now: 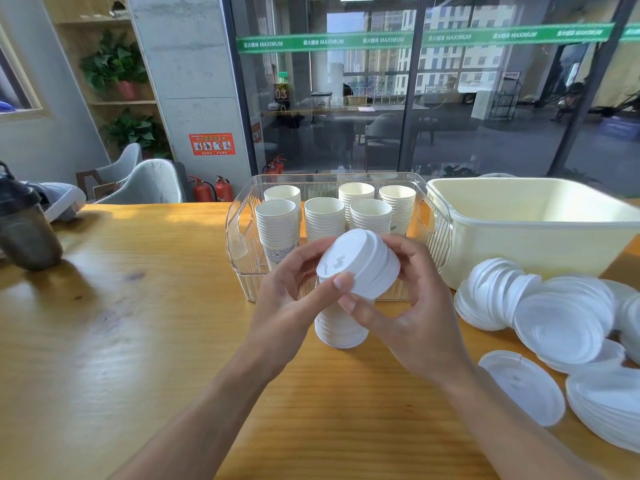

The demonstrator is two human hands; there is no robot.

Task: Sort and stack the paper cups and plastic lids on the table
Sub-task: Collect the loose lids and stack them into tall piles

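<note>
A short stack of white plastic lids (360, 263) is held tilted above the table, gripped between my left hand (294, 292) and my right hand (408, 306). Directly below it a taller stack of lids (339, 329) stands on the wooden table (138, 341). Several stacks of white paper cups (323, 218) stand inside a clear plastic bin (239, 237) behind my hands. Loose lids and toppled lid piles (561, 320) lie at the right, with one single lid (523, 391) flat near my right forearm.
A cream plastic tub (540, 237) stands at the back right beside the clear bin. A dark bottle (26, 230) and a grey shoe (59, 199) are at the table's left edge. Grey chairs (149, 183) stand behind the table.
</note>
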